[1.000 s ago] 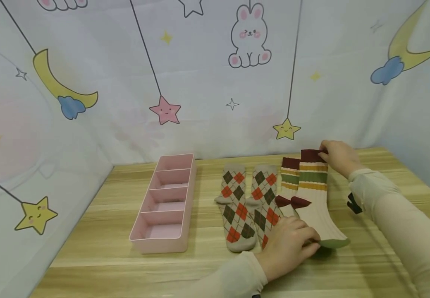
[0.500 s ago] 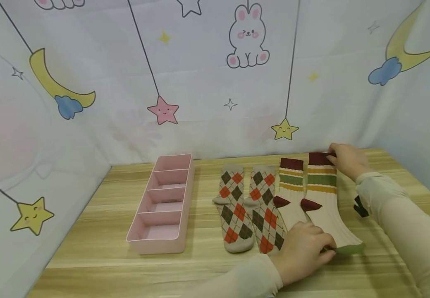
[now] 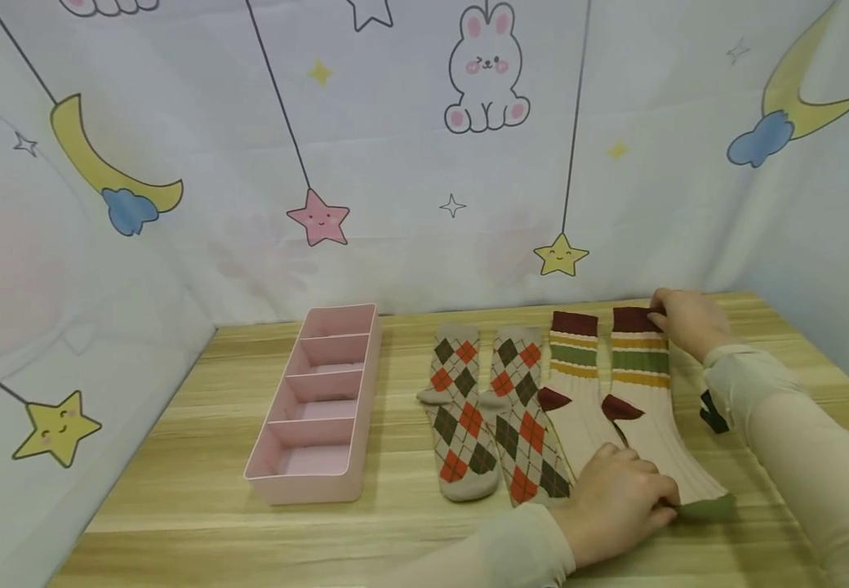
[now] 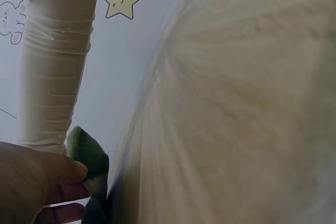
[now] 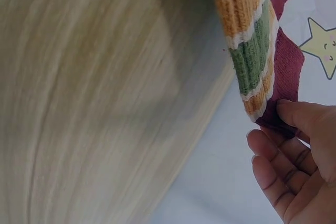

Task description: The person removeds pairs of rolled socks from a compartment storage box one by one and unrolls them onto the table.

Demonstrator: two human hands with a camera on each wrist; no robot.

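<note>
A cream sock [image 3: 652, 433] with a maroon cuff, maroon heel and green toe lies at the right of the table. My right hand [image 3: 692, 322] pinches its cuff, and the right wrist view shows thumb and fingers on the maroon edge [image 5: 286, 77]. At the other end, my left hand [image 3: 619, 502] pinches the green toe [image 4: 89, 153]. Just left of it lies a matching striped sock [image 3: 575, 359], its toe hidden by my left hand. Farther left are two argyle socks, one nearer the box [image 3: 461, 416] and one beside the striped pair [image 3: 523, 416].
A pink box [image 3: 362, 425] with several compartments stands on the left of the wooden table [image 3: 189, 457]. A small black object [image 3: 713, 412] shows by my right sleeve. A printed cloth [image 3: 395, 147] hangs behind the table.
Both hands have moved right with the cream sock, then slightly toward me. A gap has opened between it and the matching sock, which now shows more.
</note>
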